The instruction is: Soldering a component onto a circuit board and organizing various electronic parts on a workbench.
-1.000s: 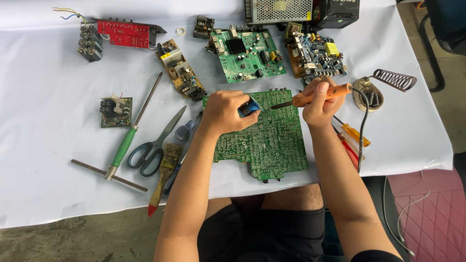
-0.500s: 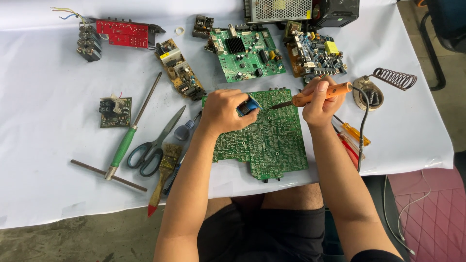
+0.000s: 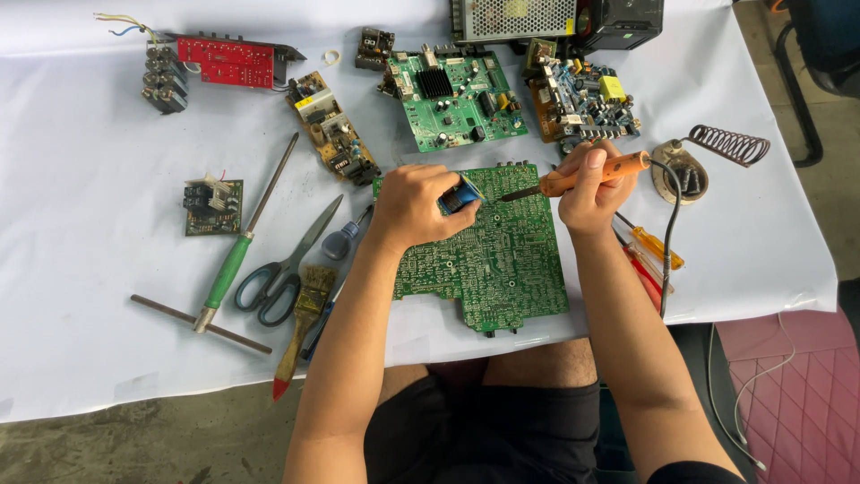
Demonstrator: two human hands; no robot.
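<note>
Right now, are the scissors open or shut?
Shut: the scissors lie flat on the white cloth, blades together in one point, left of the left hand.

A table (image 3: 72, 341) draped in white cloth is carrying scattered electronics: a large green board (image 3: 488, 255) is lying at the near edge, a smaller green board (image 3: 457, 99) and a crowded board (image 3: 582, 103) far behind it. A red board (image 3: 226, 61) is sitting far left, scissors (image 3: 282, 269), a brush (image 3: 305, 314) and a T-wrench (image 3: 228, 269) lying near left, screwdrivers (image 3: 649, 251) right.
</note>
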